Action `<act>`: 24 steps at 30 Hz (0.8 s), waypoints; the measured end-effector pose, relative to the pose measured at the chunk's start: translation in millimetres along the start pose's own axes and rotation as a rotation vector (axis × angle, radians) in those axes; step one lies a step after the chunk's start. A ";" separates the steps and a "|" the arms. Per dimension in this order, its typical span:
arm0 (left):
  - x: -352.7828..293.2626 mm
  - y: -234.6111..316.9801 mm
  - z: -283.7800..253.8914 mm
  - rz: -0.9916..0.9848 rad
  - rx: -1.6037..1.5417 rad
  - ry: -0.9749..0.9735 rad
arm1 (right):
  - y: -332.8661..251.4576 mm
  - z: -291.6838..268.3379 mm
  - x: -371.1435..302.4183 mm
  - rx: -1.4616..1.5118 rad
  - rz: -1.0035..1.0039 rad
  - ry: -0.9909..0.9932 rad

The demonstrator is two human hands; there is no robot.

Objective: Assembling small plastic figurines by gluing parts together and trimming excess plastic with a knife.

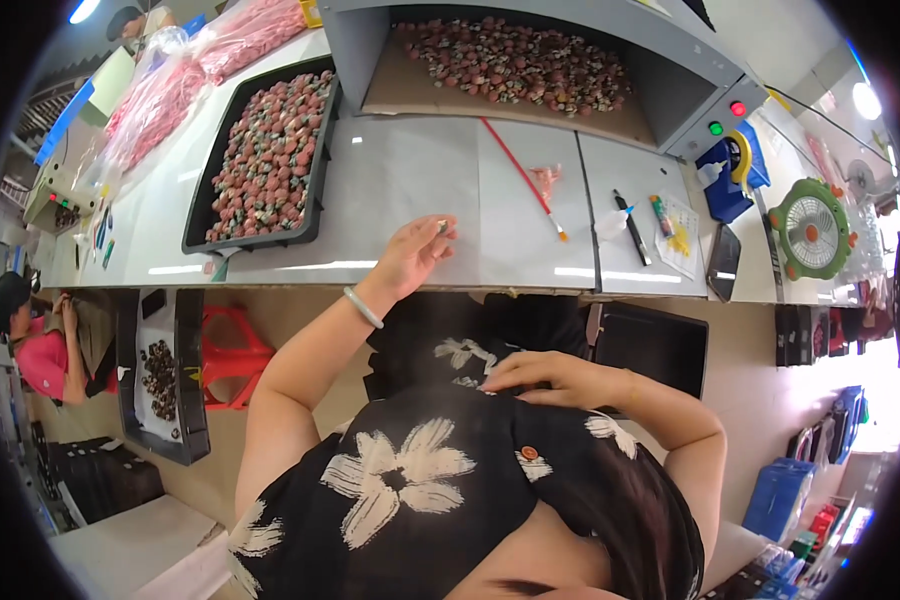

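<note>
My left hand (422, 252), a pale bangle (363, 307) on its wrist, is raised over the near edge of the white worktable (410, 170). Its fingers are curled together at a tiny dark-and-light piece (443, 228), too small to name. Lower down, my right hand (545, 377) rests at my lap against the black flowered clothing (465, 352), fingers stretched out and nothing seen in them. Left of my left hand stands a black tray (327, 165) full of small reddish and grey-green pieces (270, 160).
A grey box (705, 110) with more such pieces stands at the back. Right on the table lie a red-handled brush (523, 175), a black pen (631, 228), a small white bottle (610, 224), a tape dispenser (725, 180) and a green fan (810, 228). A person (50, 345) sits far left.
</note>
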State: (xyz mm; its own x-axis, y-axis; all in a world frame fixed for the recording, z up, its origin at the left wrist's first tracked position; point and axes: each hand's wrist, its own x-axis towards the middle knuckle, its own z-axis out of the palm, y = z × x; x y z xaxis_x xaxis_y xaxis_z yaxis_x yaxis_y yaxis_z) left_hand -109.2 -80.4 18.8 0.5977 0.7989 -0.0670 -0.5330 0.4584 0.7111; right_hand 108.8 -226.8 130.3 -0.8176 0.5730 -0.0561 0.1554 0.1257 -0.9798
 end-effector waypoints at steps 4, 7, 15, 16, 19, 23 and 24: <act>7.2 1.7 5.6 0.011 -0.019 -0.001 | 52.5 5.3 4.1 -0.025 -0.010 -0.051; 11.8 1.2 4.1 0.002 -0.031 0.009 | 75.1 6.1 -2.6 0.003 -0.072 -0.056; 18.5 7.0 11.6 0.022 -0.034 0.007 | 85.6 -5.2 -11.0 0.012 -0.075 -0.126; 18.7 6.7 12.8 0.022 -0.050 0.018 | 97.7 -1.8 -11.6 0.326 0.020 -0.047; 22.8 7.1 14.9 0.027 -0.014 0.024 | 107.5 5.5 -17.4 0.270 0.156 0.112; 25.1 3.6 13.0 0.037 -0.028 0.040 | 108.6 -18.1 -2.6 -0.191 0.400 0.319; 28.9 3.6 11.5 0.033 -0.024 0.027 | 96.5 -24.0 3.4 0.112 0.280 0.516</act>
State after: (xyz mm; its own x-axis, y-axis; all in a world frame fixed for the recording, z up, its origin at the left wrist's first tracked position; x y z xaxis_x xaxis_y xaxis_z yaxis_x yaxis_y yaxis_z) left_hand -87.0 -60.2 27.5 0.5628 0.8242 -0.0629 -0.5669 0.4402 0.6963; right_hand 134.3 -193.2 40.2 -0.3751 0.8947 -0.2423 0.2436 -0.1571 -0.9571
